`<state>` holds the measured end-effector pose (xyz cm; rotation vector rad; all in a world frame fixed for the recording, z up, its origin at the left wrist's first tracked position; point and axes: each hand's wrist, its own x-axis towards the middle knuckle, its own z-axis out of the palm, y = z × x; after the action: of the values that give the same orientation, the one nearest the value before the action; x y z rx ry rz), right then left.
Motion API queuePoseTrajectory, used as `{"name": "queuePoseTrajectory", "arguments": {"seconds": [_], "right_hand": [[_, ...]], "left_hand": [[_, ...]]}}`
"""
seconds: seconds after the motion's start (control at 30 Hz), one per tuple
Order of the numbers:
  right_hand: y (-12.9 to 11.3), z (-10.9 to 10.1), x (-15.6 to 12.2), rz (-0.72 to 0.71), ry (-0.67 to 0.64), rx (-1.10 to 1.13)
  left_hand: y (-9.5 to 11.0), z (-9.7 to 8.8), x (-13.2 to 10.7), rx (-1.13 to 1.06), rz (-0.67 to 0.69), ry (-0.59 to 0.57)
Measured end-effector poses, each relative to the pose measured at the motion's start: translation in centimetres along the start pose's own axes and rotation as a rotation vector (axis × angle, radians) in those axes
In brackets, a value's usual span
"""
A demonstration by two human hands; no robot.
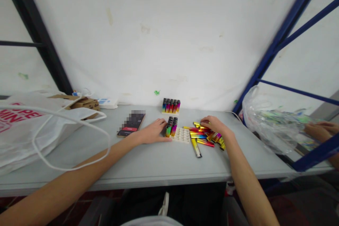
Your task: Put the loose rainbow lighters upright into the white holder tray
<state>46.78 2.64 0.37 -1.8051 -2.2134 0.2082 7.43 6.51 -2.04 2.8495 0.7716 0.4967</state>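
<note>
A white holder tray (182, 135) lies on the grey table (148, 162), with a few rainbow-coloured lighters (171, 127) standing upright at its left end. My left hand (154, 132) rests flat beside the tray, fingers touching those lighters and the tray's left edge. My right hand (215, 124) sits on a loose pile of rainbow lighters (203, 136) right of the tray, fingers curled over one of them. A filled block of upright lighters (171, 106) stands further back near the wall.
A phone (131, 124) lies left of my left hand. A white plastic bag (29, 127) and cardboard box (79, 103) fill the left side. A clear bag (267, 120) sits at right by a blue frame (280, 39). Another person's hands (321, 129) work at far right.
</note>
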Motion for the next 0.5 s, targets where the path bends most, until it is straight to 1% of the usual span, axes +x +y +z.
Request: {"name": "queuePoseTrajectory", "arguments": {"seconds": [0.13, 0.27, 0.37, 0.5], "right_hand": [[-0.2, 0.3, 0.3, -0.014, 0.025, -0.003], [-0.8, 0.8, 0.5, -0.013, 0.146, 0.039], [-1.9, 1.0, 0.7, -0.026, 0.249, 0.185], [-3.9, 1.3, 1.2, -0.071, 0.359, 0.452]], "left_hand": [[0.1, -0.1, 0.0, -0.006, -0.013, -0.018], [0.2, -0.1, 0.1, -0.013, -0.028, -0.024], [0.0, 0.0, 0.1, -0.018, -0.021, -0.012], [-0.2, 0.1, 0.0, -0.02, 0.002, 0.002]]}}
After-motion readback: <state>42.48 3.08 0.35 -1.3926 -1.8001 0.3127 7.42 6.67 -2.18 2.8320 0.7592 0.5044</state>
